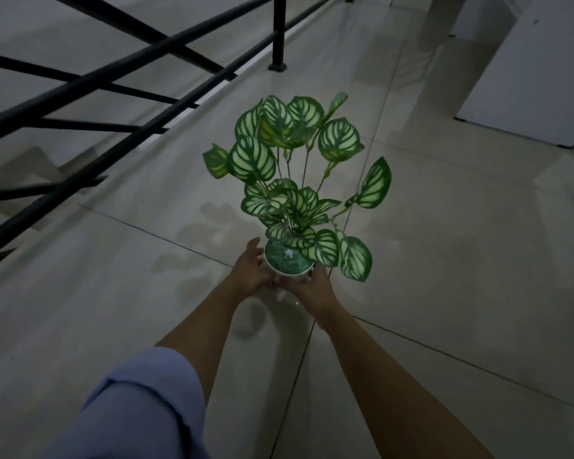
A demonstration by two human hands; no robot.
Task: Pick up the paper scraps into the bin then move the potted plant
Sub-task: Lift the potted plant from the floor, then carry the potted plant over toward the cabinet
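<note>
Potted plant (299, 193) upright between both hands, stems rising away from wrists. Left hand (251, 271) cupped loosely on pot; right hand (307, 288) wrapped round it.

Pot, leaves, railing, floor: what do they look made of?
Pot: white, smooth, likely ceramic or plastic; can't tell which.
Leaves: probably artificial plastic or fabric, given uniform printed stripes and thin wiry stems.
Railing: black painted metal bars, apparently.
Floor: glossy pale tile, with grout lines and reflections.
</note>
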